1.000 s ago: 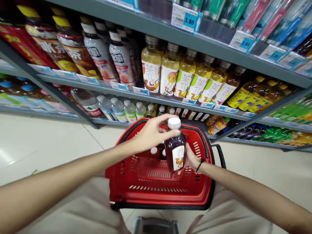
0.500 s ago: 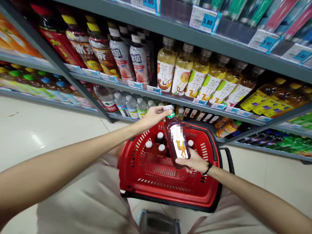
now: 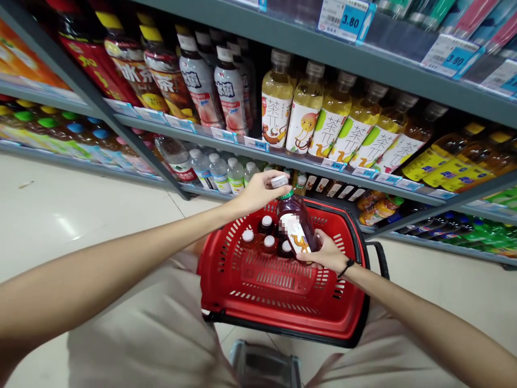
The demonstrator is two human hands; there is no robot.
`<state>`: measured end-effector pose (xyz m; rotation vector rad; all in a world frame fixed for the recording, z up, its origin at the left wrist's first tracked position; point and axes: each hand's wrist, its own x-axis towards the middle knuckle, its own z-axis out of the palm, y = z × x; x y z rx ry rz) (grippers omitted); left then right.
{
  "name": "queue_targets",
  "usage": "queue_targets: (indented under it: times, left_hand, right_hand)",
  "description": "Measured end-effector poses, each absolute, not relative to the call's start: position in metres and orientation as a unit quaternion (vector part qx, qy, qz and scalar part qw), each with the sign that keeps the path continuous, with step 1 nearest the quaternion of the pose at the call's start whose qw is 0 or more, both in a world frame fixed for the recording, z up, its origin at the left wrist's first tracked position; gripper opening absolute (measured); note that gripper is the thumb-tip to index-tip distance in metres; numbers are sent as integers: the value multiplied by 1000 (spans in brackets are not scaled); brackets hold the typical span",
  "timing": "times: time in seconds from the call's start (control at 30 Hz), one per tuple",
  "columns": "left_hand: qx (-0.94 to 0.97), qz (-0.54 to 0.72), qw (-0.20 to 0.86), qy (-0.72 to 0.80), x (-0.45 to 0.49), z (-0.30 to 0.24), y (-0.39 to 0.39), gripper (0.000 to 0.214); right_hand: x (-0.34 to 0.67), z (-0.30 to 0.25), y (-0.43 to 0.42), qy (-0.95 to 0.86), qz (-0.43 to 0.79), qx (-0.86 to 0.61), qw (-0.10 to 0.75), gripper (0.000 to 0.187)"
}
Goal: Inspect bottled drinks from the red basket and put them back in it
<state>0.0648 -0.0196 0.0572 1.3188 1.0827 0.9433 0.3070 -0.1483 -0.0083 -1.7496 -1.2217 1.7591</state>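
Over the red shopping basket (image 3: 278, 318) I hold a dark purple drink bottle (image 3: 305, 218) in both hands. It tilts, cap away from me, its white label with a camel facing up. My left hand (image 3: 260, 189) has its thumb and fingers closed round the white cap and neck, above a green ring. My right hand (image 3: 323, 252), a black band at its wrist, grips the bottle near its base. Below it in the basket stand several bottles with white caps (image 3: 269, 243), partly hidden by the held bottle.
Ahead runs a shelf (image 3: 226, 134) with rows of tea bottles (image 3: 301, 124) and price tags. Small clear bottles (image 3: 218, 171) line the lower shelf. A black basket handle (image 3: 379, 261) sticks out at the right. Below the basket is a grey stool-like object (image 3: 264, 366).
The bottle's base has risen and shifted slightly right, with my right hand on it. Another white cap now shows below it, while one at its right is covered.
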Motion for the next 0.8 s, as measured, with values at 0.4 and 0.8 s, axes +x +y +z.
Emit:
queue_targets:
  times: [0.4,0.8]
  left_hand:
    - [458,345,529,626,49,24,8,30]
    - [533,209,504,647,39,9,9,42]
  right_hand:
    - [302,24,-136,-300,740,-541,263,64]
    - [342,34,-108,-213,810,-495,234,101]
